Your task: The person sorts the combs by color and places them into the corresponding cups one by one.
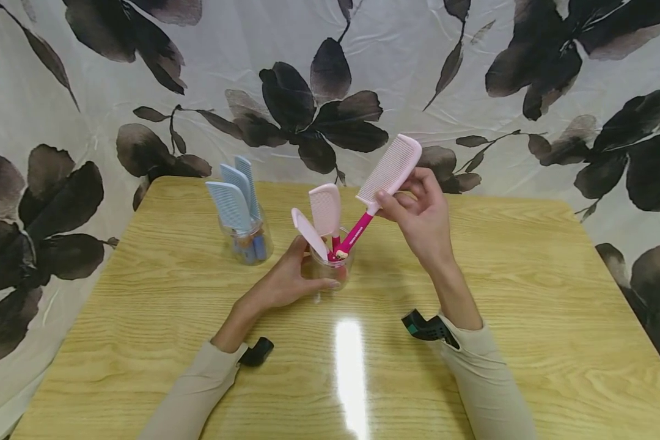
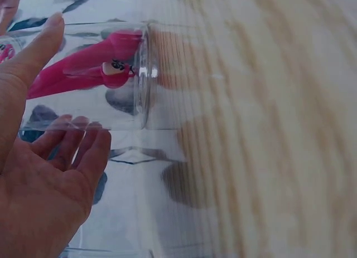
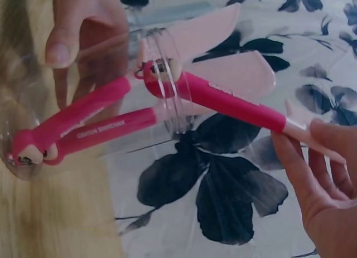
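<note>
My right hand pinches a pale pink comb by its head, just above the dark pink handle. The comb slants, with its teeth end up to the right. Its handle tip, shaped like a small cartoon head, overlaps the mouth of a clear jar in the right wrist view. Around the jar's side curve the thumb and fingers of my left hand. Inside that jar lean two more pink combs, one with a broad head, the other seen nearly edge-on; their handles reach the bottom.
A second clear jar stands to the left, holding several light blue combs. Both jars are on a wooden table. A floral cloth hangs behind the table's far edge.
</note>
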Available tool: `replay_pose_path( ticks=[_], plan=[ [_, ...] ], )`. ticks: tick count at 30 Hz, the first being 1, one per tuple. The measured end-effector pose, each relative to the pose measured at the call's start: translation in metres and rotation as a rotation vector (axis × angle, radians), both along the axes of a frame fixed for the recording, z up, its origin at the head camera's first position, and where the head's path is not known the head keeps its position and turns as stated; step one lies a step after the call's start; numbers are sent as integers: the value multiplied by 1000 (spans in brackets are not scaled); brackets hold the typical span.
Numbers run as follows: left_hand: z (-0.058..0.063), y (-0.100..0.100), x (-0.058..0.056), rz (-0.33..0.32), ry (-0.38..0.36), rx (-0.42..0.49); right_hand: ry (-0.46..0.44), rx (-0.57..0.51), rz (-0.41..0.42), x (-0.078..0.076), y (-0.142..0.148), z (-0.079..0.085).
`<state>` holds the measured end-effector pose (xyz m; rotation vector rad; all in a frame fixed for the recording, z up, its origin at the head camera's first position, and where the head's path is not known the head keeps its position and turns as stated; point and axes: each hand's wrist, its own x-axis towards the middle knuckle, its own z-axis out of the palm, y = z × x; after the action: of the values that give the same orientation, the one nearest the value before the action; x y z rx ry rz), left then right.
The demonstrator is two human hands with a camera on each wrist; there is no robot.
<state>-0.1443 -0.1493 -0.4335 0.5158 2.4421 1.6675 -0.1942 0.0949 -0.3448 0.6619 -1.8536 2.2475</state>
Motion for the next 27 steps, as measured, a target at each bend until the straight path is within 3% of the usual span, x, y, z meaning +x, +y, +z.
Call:
replay_pose_path(
  ticks=[10, 19, 27],
  plan=[
    [0, -1, 1, -8, -9, 22, 85, 242, 162, 2, -4, -4],
    [0, 0, 0, -12, -3, 40, 87, 284, 282, 0, -8, -8],
    [0, -1, 0, -25, 4, 50, 77, 338, 311, -1, -8, -12]
  ],
)
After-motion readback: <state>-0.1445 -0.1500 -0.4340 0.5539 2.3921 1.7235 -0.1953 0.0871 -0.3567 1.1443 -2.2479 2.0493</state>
